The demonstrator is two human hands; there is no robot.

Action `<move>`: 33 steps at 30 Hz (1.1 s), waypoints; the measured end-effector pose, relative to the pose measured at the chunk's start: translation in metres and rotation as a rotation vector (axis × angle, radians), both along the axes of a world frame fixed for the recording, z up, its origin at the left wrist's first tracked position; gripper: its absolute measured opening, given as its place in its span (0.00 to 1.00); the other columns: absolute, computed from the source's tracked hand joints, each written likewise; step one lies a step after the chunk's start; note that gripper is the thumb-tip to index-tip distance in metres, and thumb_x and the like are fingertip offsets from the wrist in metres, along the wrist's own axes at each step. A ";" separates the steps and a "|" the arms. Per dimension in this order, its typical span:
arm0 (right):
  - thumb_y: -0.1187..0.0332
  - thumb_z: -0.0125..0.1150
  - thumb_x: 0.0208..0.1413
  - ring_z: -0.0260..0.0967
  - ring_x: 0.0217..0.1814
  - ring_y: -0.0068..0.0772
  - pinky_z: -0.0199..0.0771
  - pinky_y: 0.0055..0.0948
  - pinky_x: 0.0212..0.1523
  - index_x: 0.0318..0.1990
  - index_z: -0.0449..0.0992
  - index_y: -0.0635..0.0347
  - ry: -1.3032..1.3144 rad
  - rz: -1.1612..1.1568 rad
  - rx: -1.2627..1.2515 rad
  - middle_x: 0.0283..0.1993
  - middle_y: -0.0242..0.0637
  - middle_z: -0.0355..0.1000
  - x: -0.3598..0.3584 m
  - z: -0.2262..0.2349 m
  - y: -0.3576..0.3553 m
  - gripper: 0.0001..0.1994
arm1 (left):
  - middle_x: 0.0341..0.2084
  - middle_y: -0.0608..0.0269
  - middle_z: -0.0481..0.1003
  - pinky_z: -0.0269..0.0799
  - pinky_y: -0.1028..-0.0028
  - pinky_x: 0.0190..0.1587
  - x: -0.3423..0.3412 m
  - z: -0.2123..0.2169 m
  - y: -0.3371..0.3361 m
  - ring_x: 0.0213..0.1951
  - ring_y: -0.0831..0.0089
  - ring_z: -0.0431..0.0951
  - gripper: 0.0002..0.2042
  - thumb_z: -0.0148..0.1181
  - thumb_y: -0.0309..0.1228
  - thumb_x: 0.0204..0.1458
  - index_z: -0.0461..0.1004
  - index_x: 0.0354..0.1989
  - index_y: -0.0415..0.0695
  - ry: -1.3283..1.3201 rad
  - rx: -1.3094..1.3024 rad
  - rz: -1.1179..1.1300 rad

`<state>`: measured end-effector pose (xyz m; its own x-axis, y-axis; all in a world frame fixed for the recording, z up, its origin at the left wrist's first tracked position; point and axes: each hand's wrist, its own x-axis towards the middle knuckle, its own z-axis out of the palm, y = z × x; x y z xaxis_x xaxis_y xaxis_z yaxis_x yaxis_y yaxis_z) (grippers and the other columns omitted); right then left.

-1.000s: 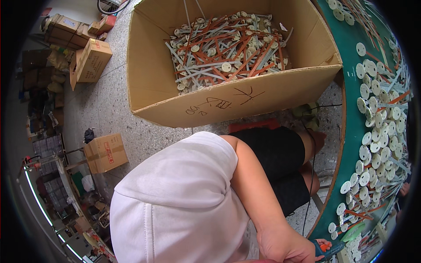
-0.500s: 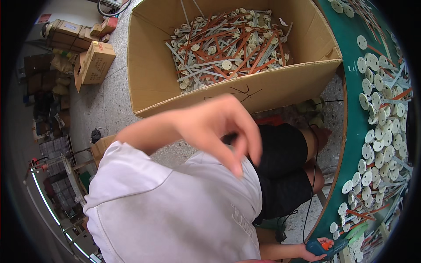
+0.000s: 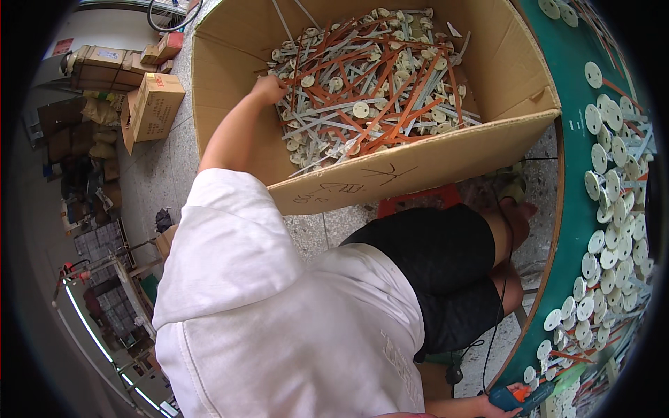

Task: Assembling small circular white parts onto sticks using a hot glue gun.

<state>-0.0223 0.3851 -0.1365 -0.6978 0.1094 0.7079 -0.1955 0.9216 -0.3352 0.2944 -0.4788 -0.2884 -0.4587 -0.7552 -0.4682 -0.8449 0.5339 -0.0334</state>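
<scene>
My left hand (image 3: pixel 268 89) reaches into a big cardboard box (image 3: pixel 418 157) and rests on the left edge of a pile of orange and grey rods with white discs (image 3: pixel 369 90). Its fingers curl down into the pile, and whether they grip a piece is hidden. My right hand (image 3: pixel 498 405) is at the bottom edge of the view, closed on a blue and orange hand tool (image 3: pixel 523 397) next to the rim of a round green table (image 3: pixel 568 230). My white shirt and black shorts fill the middle.
The green table carries several white discs and rods (image 3: pixel 613 209) along its right side. Closed cardboard cartons (image 3: pixel 153 104) stand on the tiled floor at the left. A black cable hangs down by my knee. Racks and clutter line the far left.
My left arm has lifted from beside my body, swung past the camera with fingers spread, and now stretches into the box. The right hand has stayed low with the tool.
</scene>
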 end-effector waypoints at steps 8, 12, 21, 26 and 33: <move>0.64 0.61 0.57 0.69 0.26 0.38 0.74 0.41 0.36 0.26 0.71 0.58 -0.032 0.060 -0.057 0.25 0.36 0.70 -0.019 -0.011 -0.016 0.11 | 0.35 0.55 0.81 0.76 0.63 0.47 0.028 -0.034 0.020 0.40 0.57 0.81 0.12 0.66 0.40 0.45 0.84 0.35 0.50 0.141 -0.067 0.308; 0.64 0.61 0.57 0.69 0.27 0.38 0.74 0.41 0.36 0.27 0.71 0.58 -0.048 0.074 -0.085 0.26 0.36 0.70 -0.021 -0.015 -0.022 0.11 | 0.34 0.55 0.81 0.76 0.64 0.47 0.021 -0.040 0.021 0.40 0.58 0.81 0.13 0.68 0.41 0.40 0.84 0.33 0.49 0.064 0.005 0.383; 0.63 0.61 0.56 0.70 0.29 0.39 0.74 0.41 0.37 0.29 0.70 0.57 -0.055 0.080 -0.160 0.28 0.36 0.70 -0.015 -0.016 -0.014 0.10 | 0.36 0.48 0.80 0.76 0.63 0.46 0.023 -0.068 0.018 0.42 0.55 0.81 0.17 0.69 0.39 0.35 0.82 0.30 0.38 0.087 0.002 0.568; 0.62 0.61 0.56 0.70 0.29 0.39 0.75 0.42 0.38 0.31 0.70 0.57 -0.049 0.076 -0.201 0.29 0.36 0.70 -0.007 -0.015 -0.005 0.10 | 0.37 0.48 0.80 0.76 0.63 0.46 -0.002 -0.052 0.037 0.43 0.54 0.81 0.15 0.68 0.37 0.39 0.82 0.33 0.39 0.102 -0.067 0.722; 0.61 0.61 0.56 0.70 0.31 0.39 0.75 0.42 0.38 0.33 0.70 0.56 -0.045 0.083 -0.277 0.31 0.37 0.70 -0.004 -0.017 0.009 0.10 | 0.37 0.47 0.80 0.76 0.62 0.47 0.015 -0.069 0.035 0.43 0.55 0.81 0.11 0.66 0.32 0.41 0.82 0.32 0.40 0.101 -0.118 0.689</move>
<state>-0.0258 0.3945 -0.1537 -0.7426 0.2354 0.6270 -0.2452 0.7756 -0.5816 0.3099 -0.4442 -0.3576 0.1057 -0.9324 -0.3458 -0.9912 -0.1265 0.0382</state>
